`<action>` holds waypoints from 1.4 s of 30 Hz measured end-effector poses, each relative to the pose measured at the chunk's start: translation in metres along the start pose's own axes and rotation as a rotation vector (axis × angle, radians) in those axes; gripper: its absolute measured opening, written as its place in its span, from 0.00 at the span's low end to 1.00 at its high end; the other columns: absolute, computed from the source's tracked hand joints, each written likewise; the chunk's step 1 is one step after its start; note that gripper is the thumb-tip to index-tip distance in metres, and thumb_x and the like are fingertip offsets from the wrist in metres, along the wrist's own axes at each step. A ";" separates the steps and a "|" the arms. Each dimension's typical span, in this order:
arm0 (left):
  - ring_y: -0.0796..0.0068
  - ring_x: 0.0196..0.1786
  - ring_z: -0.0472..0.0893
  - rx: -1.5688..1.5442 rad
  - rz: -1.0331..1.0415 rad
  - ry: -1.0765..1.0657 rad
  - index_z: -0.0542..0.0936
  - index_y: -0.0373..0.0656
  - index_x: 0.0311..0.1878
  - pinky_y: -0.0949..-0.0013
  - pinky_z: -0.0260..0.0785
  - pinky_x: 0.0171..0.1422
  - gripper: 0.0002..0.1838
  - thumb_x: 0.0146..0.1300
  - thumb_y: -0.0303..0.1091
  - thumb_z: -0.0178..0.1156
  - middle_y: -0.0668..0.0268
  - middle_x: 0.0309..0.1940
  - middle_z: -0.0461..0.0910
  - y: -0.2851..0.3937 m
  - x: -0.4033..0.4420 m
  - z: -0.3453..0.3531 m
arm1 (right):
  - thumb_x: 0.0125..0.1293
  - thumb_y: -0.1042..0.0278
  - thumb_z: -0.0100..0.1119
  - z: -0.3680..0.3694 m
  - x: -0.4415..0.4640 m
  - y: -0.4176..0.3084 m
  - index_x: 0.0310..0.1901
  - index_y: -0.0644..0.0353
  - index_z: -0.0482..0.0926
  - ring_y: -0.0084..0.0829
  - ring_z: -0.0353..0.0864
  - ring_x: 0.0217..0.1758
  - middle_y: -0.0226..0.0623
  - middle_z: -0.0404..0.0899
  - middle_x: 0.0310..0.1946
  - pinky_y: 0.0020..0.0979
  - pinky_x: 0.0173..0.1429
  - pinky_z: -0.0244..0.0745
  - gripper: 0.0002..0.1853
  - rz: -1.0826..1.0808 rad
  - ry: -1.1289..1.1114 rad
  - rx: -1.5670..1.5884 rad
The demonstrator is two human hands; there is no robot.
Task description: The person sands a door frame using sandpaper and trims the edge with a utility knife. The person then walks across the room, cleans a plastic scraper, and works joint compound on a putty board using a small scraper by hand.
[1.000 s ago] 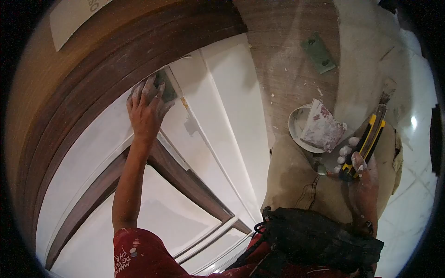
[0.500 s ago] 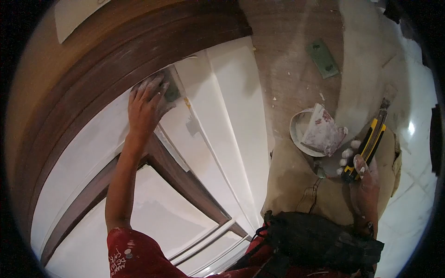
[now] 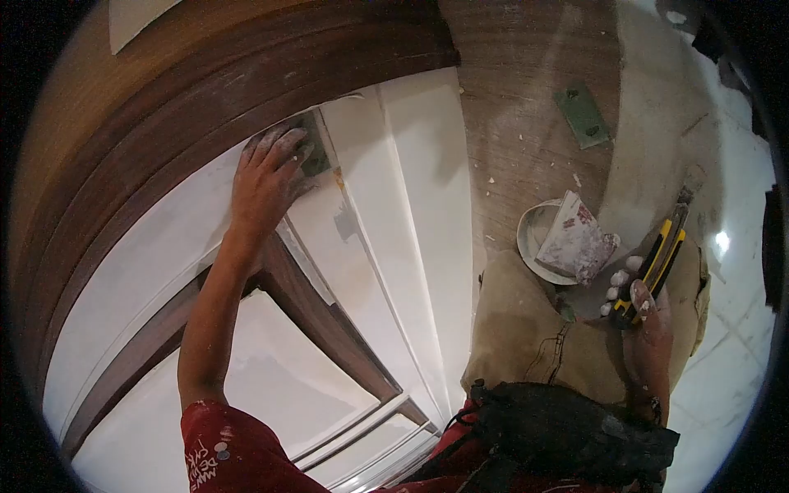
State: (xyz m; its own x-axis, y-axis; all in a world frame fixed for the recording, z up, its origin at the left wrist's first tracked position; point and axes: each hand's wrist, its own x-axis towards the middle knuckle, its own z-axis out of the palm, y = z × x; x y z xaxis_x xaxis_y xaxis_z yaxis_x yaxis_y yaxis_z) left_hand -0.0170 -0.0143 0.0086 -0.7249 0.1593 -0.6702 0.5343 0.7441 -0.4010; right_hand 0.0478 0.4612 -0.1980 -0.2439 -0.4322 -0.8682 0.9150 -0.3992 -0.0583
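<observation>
My left hand (image 3: 267, 177), dusted white, presses a dark green flat pad (image 3: 315, 148) against the white panel (image 3: 353, 135), close to the dark brown curved moulding (image 3: 271, 70). My right hand (image 3: 649, 312) is wrapped round a yellow and black utility knife (image 3: 657, 263) above my thigh, its blade end pointing up and away. Beside that hand a round white container (image 3: 534, 234) holds a white, red-stained folded piece (image 3: 575, 238).
A second green pad (image 3: 583, 115) lies on the brown wood-grain surface (image 3: 526, 107) at the upper right, with white crumbs near it. A black bag (image 3: 567, 435) sits at my waist. Pale marble-like tiles (image 3: 735, 329) show at the right.
The view has shifted slightly, so the surroundings sit a little lower and further right. My left hand stays on the green pad by the moulding; my right hand keeps hold of the knife.
</observation>
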 end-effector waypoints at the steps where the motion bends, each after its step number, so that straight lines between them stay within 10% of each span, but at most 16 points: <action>1: 0.56 0.69 0.66 -0.005 -0.003 -0.013 0.81 0.51 0.57 0.48 0.57 0.73 0.31 0.45 0.41 0.73 0.64 0.68 0.69 0.001 0.001 -0.001 | 0.70 0.59 0.58 0.000 0.000 0.000 0.60 0.63 0.68 0.26 0.77 0.42 0.36 0.76 0.43 0.31 0.46 0.77 0.23 -0.011 -0.010 -0.014; 8: 0.58 0.70 0.66 0.030 -0.045 0.013 0.83 0.47 0.46 0.51 0.57 0.71 0.18 0.52 0.42 0.70 0.63 0.69 0.68 0.005 0.003 -0.004 | 0.71 0.58 0.55 0.000 -0.002 -0.001 0.61 0.63 0.68 0.25 0.77 0.44 0.36 0.76 0.43 0.29 0.47 0.76 0.23 -0.023 -0.012 -0.073; 23: 0.64 0.69 0.62 0.289 -0.051 -0.120 0.74 0.65 0.65 0.50 0.57 0.71 0.33 0.53 0.53 0.68 0.70 0.69 0.64 0.023 0.014 -0.008 | 0.70 0.57 0.56 0.000 -0.001 -0.004 0.61 0.63 0.68 0.25 0.77 0.44 0.35 0.76 0.43 0.28 0.47 0.76 0.24 -0.021 -0.048 -0.011; 42: 0.60 0.70 0.62 0.197 -0.103 -0.181 0.65 0.54 0.72 0.48 0.52 0.75 0.42 0.55 0.54 0.66 0.67 0.72 0.63 0.019 0.015 -0.013 | 0.71 0.59 0.56 -0.005 0.003 -0.002 0.61 0.63 0.67 0.25 0.76 0.44 0.35 0.75 0.43 0.29 0.46 0.76 0.23 0.024 -0.024 -0.029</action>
State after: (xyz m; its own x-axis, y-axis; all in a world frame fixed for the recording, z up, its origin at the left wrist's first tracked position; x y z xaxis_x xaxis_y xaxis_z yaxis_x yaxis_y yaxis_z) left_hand -0.0233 0.0110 -0.0006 -0.6998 -0.0423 -0.7131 0.5490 0.6068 -0.5748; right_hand 0.0464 0.4648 -0.2027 -0.2289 -0.4610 -0.8574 0.9296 -0.3650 -0.0520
